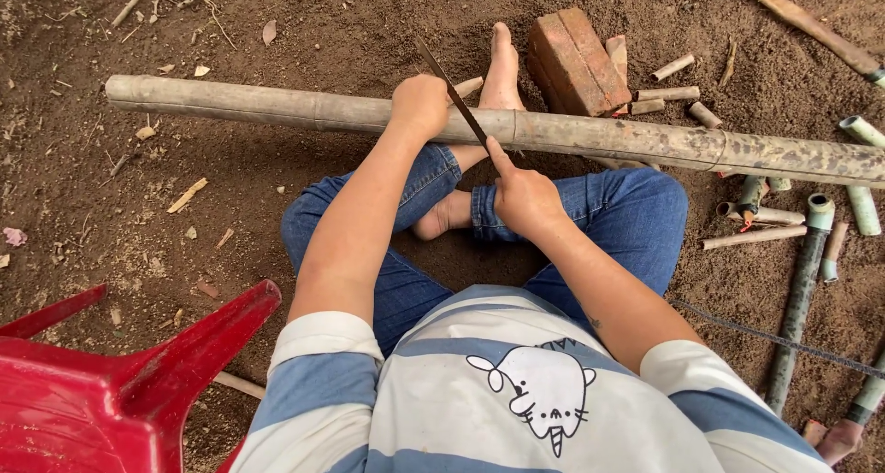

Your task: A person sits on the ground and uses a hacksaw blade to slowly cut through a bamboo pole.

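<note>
Dirt ground (pixel 138 206), bamboo pole (pixel 277 104), saw blade (pixel 452 90).

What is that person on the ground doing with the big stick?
A person sits cross-legged on bare soil with a long grey-brown bamboo pole across their legs. The left hand grips the pole, and the right hand holds a thin dark saw blade set against it. Short cut bamboo pieces and a red brick lie nearby.
</note>
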